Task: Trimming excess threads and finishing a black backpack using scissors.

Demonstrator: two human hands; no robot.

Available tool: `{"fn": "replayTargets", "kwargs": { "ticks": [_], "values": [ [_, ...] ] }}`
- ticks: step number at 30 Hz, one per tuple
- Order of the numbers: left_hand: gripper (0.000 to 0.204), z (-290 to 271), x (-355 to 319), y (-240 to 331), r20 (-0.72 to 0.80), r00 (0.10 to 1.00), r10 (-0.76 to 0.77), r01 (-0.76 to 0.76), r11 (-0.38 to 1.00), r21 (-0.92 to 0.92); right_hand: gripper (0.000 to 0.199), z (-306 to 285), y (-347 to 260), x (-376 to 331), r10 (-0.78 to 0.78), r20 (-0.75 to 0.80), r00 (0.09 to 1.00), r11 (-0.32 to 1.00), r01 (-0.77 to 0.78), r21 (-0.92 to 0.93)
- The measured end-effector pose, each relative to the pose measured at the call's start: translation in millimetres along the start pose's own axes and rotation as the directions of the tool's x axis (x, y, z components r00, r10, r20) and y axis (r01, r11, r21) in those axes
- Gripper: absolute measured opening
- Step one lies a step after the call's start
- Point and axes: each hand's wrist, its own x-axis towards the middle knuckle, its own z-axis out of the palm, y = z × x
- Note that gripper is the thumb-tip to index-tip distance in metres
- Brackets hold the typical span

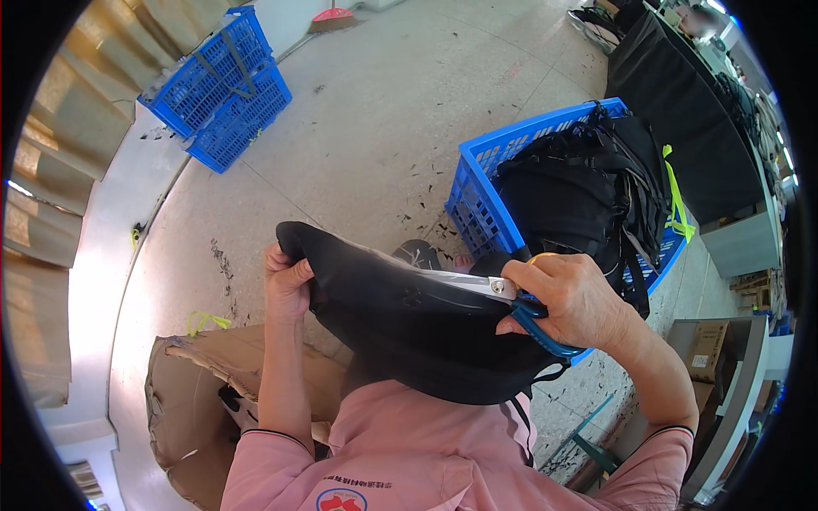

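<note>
A black fabric piece (pixel 400 319), curved like a bag panel, is stretched in front of my chest. My left hand (pixel 285 285) grips its left edge, fingers closed over the cloth. My right hand (pixel 571 298) holds blue-handled scissors (pixel 511 298) with fingers through the loops. The silver blades lie flat along the upper edge of the fabric, pointing left toward my other hand. Whether the blades are cutting into the cloth I cannot tell.
A blue plastic crate (pixel 477 196) full of black bags with yellow-green straps stands just right of centre. Two more blue crates (pixel 226 89) sit upper left. Crumpled cardboard (pixel 183 400) lies lower left. A dark covered table (pixel 682 111) runs along the right, shelving (pixel 724 375) below it.
</note>
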Motion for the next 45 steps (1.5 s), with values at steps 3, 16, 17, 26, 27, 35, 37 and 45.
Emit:
{"fn": "replayTargets", "kwargs": {
  "ticks": [3,16,17,26,27,35,37,45],
  "values": [
    [0.026,0.8,-2.1,0.6,-0.013,1.000,-0.006,0.007,1.000,0.009,0.041,1.2,0.8,5.2,0.005,0.025,1.000,1.000,-0.005,-0.023],
    [0.025,2.4,-5.5,-0.8,-0.043,0.999,-0.023,0.023,1.000,-0.011,0.043,10.8,-1.2,15.9,-0.061,-0.059,0.996,0.998,0.060,-0.021],
    [0.025,3.7,-4.9,-1.6,-0.044,0.999,-0.023,0.022,1.000,-0.011,0.043,11.2,-0.1,17.0,-0.077,-0.090,0.993,0.997,0.076,-0.007],
    [0.023,-4.5,-10.0,-5.3,-0.016,1.000,-0.009,0.009,1.000,0.029,0.045,16.5,-6.0,26.8,-0.049,0.009,0.999,0.997,0.048,0.057],
    [0.023,-6.8,-10.4,-6.7,-0.024,0.999,-0.021,0.022,0.999,0.038,0.045,15.8,-6.7,27.1,-0.053,0.010,0.999,0.997,0.052,0.058],
    [0.024,-5.6,-13.6,-10.1,-0.022,0.999,-0.038,0.041,0.989,0.140,0.042,19.5,-13.0,37.5,-0.057,-0.069,0.996,0.990,0.065,0.125],
    [0.026,-4.2,-14.1,-9.6,-0.060,0.997,-0.046,0.053,0.990,0.132,0.043,18.7,-11.6,38.5,-0.069,-0.038,0.997,0.986,0.074,0.152],
    [0.027,2.8,-13.5,-7.4,-0.024,0.999,-0.042,0.045,0.989,0.142,0.042,23.5,-10.4,39.3,-0.113,-0.027,0.993,0.981,0.116,0.158]
  ]
}}
